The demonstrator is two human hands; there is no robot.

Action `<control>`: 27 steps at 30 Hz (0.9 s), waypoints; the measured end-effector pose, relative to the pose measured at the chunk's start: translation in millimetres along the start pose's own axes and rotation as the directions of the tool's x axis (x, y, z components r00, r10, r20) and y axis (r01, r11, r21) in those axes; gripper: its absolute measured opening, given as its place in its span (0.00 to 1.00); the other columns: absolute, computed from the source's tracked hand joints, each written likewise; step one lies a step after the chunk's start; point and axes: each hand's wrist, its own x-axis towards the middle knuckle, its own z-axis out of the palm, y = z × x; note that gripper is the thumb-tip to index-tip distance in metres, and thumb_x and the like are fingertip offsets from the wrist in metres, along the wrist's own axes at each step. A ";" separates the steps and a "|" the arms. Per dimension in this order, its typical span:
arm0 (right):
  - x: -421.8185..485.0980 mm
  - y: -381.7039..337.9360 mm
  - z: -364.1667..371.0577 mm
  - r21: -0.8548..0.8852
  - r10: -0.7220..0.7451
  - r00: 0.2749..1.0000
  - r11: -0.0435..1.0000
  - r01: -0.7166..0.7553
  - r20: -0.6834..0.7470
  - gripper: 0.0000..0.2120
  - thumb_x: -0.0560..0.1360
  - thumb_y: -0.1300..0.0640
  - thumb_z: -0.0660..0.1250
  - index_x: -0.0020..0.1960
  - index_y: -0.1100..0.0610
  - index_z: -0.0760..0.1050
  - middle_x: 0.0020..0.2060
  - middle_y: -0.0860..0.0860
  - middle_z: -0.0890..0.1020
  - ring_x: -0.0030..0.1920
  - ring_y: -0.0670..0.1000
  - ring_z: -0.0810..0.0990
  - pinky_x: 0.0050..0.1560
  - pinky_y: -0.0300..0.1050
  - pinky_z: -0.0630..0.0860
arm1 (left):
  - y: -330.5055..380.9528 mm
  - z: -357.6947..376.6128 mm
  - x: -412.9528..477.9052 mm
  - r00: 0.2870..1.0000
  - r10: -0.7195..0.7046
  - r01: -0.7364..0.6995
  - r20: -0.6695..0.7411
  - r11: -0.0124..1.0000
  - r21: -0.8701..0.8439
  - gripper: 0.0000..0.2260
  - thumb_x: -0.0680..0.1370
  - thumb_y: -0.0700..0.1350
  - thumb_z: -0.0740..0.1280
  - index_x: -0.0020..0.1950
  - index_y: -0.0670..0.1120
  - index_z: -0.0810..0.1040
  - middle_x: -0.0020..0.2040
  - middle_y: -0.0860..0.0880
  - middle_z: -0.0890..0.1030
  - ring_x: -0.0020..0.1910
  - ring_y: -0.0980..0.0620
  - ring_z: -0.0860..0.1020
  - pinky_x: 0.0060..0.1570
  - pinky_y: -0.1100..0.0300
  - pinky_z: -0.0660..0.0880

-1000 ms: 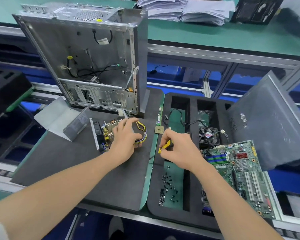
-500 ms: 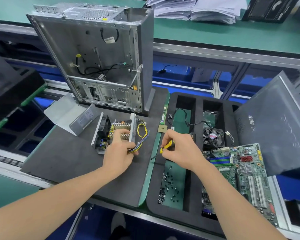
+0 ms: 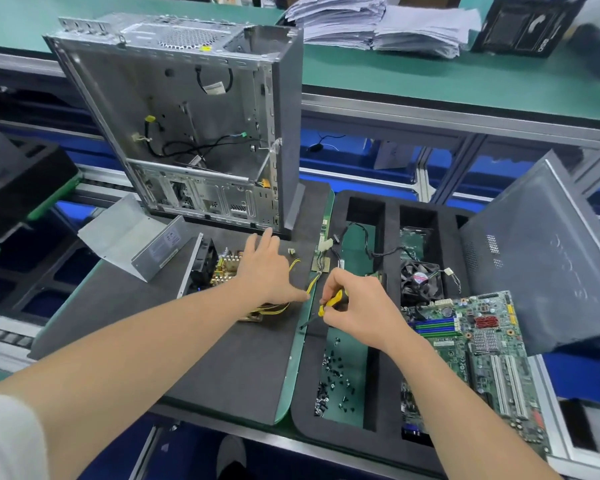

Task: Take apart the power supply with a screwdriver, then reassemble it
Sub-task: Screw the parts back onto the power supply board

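Black little screws (image 3: 336, 375) are lying loose in a green-floored slot of the black foam tray (image 3: 305, 403), closest to the person. A green computer board (image 3: 482, 341) is lying on the tray's right side. The dark grey foam mat (image 3: 187, 358) is sitting just left of the tray.

Over the line where they meet, the right hand (image 3: 355, 311) is curling its fingers around the yellow-handled screwdriver (image 3: 330, 302). Its thin dark tip is pointing down and left at the mat's edge.

The left hand (image 3: 264, 268) is reaching flat over the opened power supply (image 3: 222, 270), fingers straight and spread, gripping nothing. The power supply, with its gold parts and yellow wires, is lying on the mat in front of the tall grey metal computer case (image 3: 187, 126). Its bent grey metal cover (image 3: 136, 242) is lying apart on the left.

A round black fan (image 3: 420, 280) is sitting in the tray. White paper piles (image 3: 378, 22) are resting on the far green table (image 3: 430, 81).
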 end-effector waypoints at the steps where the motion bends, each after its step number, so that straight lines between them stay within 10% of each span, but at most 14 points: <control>1: -0.8 0.5 -1.4 0.001 0.005 1.000 1.000 -0.005 -0.004 0.11 0.71 0.59 0.74 0.44 0.46 0.74 0.41 0.42 0.83 0.36 0.53 0.81 0.43 0.52 0.78 | 0.4 0.4 3.0 0.999 0.029 -0.031 0.040 0.999 0.035 0.49 0.67 0.83 0.55 0.67 0.45 0.82 0.82 0.40 0.59 0.83 0.40 0.43 0.77 0.37 0.41; 10: -9.7 4.9 -14.9 0.021 0.040 0.998 0.999 -0.039 -0.046 0.11 0.70 0.59 0.74 0.44 0.46 0.74 0.40 0.42 0.82 0.37 0.49 0.82 0.44 0.52 0.79 | 3.5 -8.9 -14.5 0.965 0.259 -0.251 -0.032 0.885 -0.391 0.13 0.63 0.62 0.70 0.34 0.53 0.81 0.77 0.55 0.65 0.82 0.52 0.49 0.74 0.50 0.43; 16: -6.7 1.8 -20.2 0.072 0.047 0.998 0.996 -0.044 -0.038 0.11 0.71 0.61 0.74 0.44 0.47 0.75 0.40 0.46 0.84 0.35 0.46 0.82 0.43 0.55 0.82 | -29.0 1.0 -66.6 0.912 0.190 -0.392 -0.364 0.667 -0.633 0.12 0.69 0.55 0.77 0.36 0.56 0.74 0.48 0.58 0.74 0.50 0.55 0.69 0.51 0.55 0.68; 22: 0.3 -15.1 -18.9 0.079 -0.024 0.999 0.997 0.027 -0.045 0.12 0.71 0.62 0.73 0.42 0.46 0.75 0.41 0.46 0.85 0.40 0.48 0.85 0.45 0.57 0.83 | -61.0 4.0 -96.8 0.959 -0.072 -0.222 -0.272 0.401 -0.889 0.11 0.78 0.46 0.74 0.52 0.56 0.73 0.40 0.54 0.84 0.33 0.58 0.80 0.34 0.65 0.75; 27: 10.7 -32.8 -14.0 0.075 -0.067 0.997 0.995 0.069 -0.029 0.11 0.71 0.64 0.74 0.43 0.50 0.75 0.40 0.45 0.85 0.37 0.48 0.84 0.42 0.50 0.81 | -84.9 12.6 -91.2 0.896 -0.375 0.024 -0.236 0.573 -0.819 0.19 0.78 0.46 0.70 0.64 0.51 0.66 0.41 0.53 0.83 0.43 0.54 0.81 0.45 0.56 0.72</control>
